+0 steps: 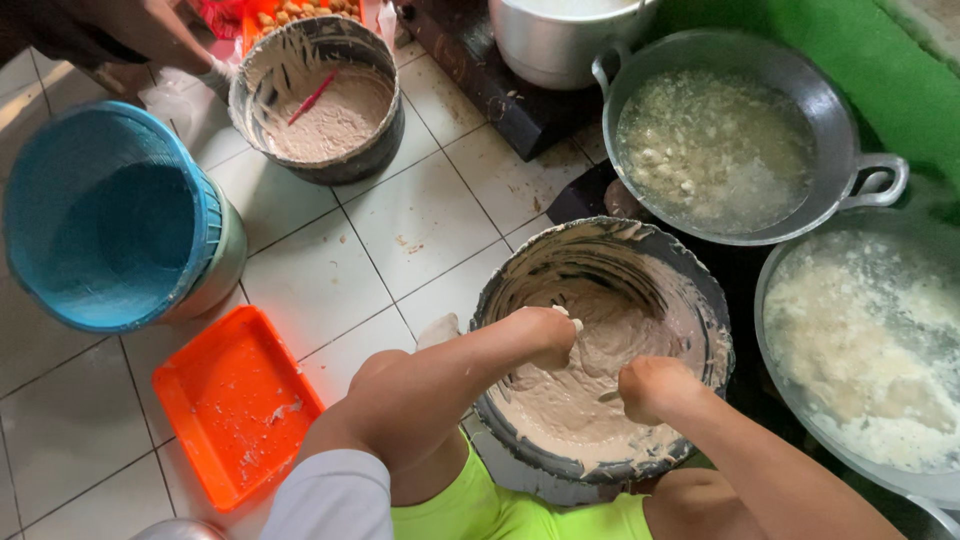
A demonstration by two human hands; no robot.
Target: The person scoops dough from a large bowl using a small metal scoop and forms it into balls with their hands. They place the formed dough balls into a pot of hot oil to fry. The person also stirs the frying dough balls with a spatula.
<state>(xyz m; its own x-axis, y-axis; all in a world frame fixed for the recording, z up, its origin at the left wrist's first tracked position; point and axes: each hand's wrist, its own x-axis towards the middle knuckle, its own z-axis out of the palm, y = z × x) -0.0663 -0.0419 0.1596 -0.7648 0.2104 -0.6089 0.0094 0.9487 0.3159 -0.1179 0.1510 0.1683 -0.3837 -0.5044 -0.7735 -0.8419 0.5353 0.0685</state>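
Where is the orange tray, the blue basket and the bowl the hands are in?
orange tray (232, 400): head view, on its flat bottom.
blue basket (100, 215): head view, on its inside wall.
bowl (700, 290): head view, on its right rim.

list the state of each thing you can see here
near batter bucket: partly full, walls smeared
left hand: closed, over batter
right hand: closed, over batter
far batter bucket: low, red utensil inside
blue basket: empty
orange tray: empty, smeared
wok: full of oil, bits frying
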